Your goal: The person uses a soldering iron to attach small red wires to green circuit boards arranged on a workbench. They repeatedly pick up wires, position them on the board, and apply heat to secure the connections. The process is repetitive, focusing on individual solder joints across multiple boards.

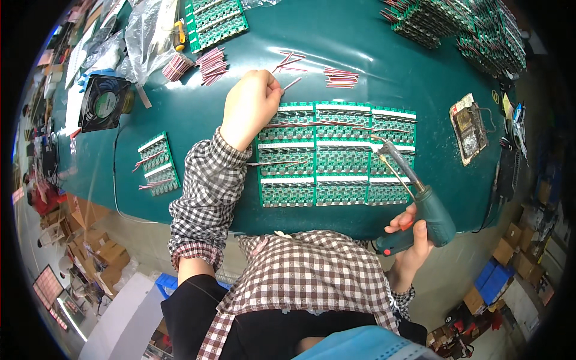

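My left hand (251, 105) is closed in a pinch, with a short red-and-white wire (293, 83) sticking out from its fingertips. Just below it lies a block of green circuit boards (342, 162) set edge to edge, with red and black wires laid across the upper rows. My right hand (415, 240) grips a green soldering gun (433, 217) by its handle. The gun's metal tip points up and left, over the right-hand boards. Loose wires (290, 61) lie beyond my left hand, and a small wire pile (341, 78) is to their right.
A black fan (105, 103) stands at left, near a smaller board panel (159, 165). Bundled wires (212, 66) and another board panel (216, 24) lie at the back. Stacked boards (459, 27) fill the far right, beyond a dirty soldering tray (470, 129).
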A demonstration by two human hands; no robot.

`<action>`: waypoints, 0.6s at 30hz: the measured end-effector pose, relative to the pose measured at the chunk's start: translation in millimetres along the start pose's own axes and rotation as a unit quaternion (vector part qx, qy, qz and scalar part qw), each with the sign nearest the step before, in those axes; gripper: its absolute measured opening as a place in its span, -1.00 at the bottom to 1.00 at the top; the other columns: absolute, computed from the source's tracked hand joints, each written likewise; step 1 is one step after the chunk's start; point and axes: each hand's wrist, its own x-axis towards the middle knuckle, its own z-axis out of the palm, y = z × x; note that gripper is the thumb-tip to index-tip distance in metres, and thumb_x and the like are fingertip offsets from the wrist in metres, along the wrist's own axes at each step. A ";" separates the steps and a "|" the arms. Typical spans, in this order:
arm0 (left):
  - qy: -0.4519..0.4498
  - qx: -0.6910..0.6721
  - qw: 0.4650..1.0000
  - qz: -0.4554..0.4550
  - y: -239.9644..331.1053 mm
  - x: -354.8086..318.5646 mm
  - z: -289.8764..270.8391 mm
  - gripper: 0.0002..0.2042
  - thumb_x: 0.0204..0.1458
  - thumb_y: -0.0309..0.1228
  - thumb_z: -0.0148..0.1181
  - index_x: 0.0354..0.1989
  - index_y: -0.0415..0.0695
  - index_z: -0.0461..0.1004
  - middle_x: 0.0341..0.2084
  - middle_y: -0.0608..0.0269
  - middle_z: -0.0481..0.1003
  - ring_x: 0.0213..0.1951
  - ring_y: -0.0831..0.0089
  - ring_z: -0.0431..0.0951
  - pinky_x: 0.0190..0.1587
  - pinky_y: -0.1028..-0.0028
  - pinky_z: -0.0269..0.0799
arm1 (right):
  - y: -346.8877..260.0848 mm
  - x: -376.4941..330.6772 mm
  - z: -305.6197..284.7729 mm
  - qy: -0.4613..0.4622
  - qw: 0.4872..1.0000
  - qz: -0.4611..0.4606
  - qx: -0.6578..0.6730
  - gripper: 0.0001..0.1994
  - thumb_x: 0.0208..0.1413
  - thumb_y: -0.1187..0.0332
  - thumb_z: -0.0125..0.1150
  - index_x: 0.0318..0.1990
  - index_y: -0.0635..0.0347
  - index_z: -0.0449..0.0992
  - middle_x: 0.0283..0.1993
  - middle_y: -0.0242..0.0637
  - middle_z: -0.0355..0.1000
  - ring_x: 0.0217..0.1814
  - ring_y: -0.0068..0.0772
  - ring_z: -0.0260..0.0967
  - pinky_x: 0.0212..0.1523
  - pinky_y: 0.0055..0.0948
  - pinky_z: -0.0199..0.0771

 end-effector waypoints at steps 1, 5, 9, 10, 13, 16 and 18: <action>0.000 -0.007 1.000 0.005 2.5 0.9 -2.3 -0.87 -0.13 -0.44 0.25 -0.48 -0.23 0.47 -0.52 0.15 0.44 -0.47 0.32 0.46 -0.37 0.39 0.37 | -0.3 0.2 0.9 0.004 1.000 0.004 0.001 -0.59 0.16 0.21 0.09 -0.08 0.47 0.32 -0.41 -0.22 0.35 -0.37 -0.36 0.41 -0.47 -0.43 0.60; 0.018 -0.023 0.999 0.038 7.1 9.2 7.5 -0.87 -0.12 -0.42 0.26 -0.46 -0.21 0.48 -0.48 0.15 0.42 -0.42 0.32 0.46 -0.33 0.39 0.37 | -0.8 2.0 4.1 0.001 1.000 0.004 -0.001 -0.60 0.17 0.21 0.08 -0.08 0.48 0.32 -0.41 -0.21 0.36 -0.37 -0.36 0.41 -0.48 -0.43 0.60; -0.020 0.005 0.999 0.045 2.2 13.2 14.9 -0.85 -0.09 -0.39 0.25 -0.40 -0.20 0.47 -0.44 0.16 0.42 -0.41 0.30 0.47 -0.30 0.37 0.37 | -2.9 -1.3 5.0 0.001 1.000 -0.003 -0.006 -0.59 0.17 0.20 0.08 -0.08 0.47 0.32 -0.41 -0.22 0.35 -0.38 -0.37 0.41 -0.47 -0.44 0.59; -0.031 0.000 0.998 0.050 1.4 13.8 14.6 -0.85 -0.06 -0.40 0.22 -0.38 -0.20 0.46 -0.43 0.14 0.41 -0.40 0.27 0.47 -0.29 0.35 0.37 | -2.7 -2.5 3.9 0.004 1.000 -0.003 -0.004 -0.59 0.15 0.21 0.10 -0.09 0.47 0.33 -0.40 -0.20 0.36 -0.37 -0.35 0.42 -0.46 -0.42 0.60; 0.018 -0.021 0.993 0.119 4.4 7.2 9.9 -0.86 -0.04 -0.41 0.19 -0.38 -0.22 0.45 -0.42 0.10 0.41 -0.39 0.23 0.47 -0.28 0.35 0.36 | -1.7 -4.7 0.5 0.012 1.000 0.001 -0.004 -0.59 0.12 0.22 0.13 -0.10 0.48 0.35 -0.39 -0.17 0.37 -0.36 -0.31 0.44 -0.44 -0.38 0.62; 0.013 -0.091 0.990 0.103 21.9 -17.5 -16.6 -0.89 0.03 -0.49 0.15 -0.33 -0.27 0.43 -0.46 0.18 0.47 -0.43 0.44 0.48 -0.38 0.49 0.37 | -2.7 -7.0 3.2 0.020 0.999 0.003 -0.024 -0.56 0.10 0.19 0.15 -0.09 0.50 0.34 -0.40 -0.17 0.37 -0.37 -0.31 0.44 -0.45 -0.40 0.62; -0.051 -0.158 0.984 0.057 37.0 -44.1 -36.7 -0.91 0.04 -0.52 0.15 -0.33 -0.28 0.44 -0.48 0.28 0.48 -0.49 0.60 0.47 -0.45 0.60 0.35 | -2.1 -8.4 1.8 0.003 1.000 -0.002 -0.028 -0.56 0.10 0.20 0.15 -0.09 0.50 0.34 -0.39 -0.16 0.38 -0.37 -0.30 0.44 -0.45 -0.40 0.62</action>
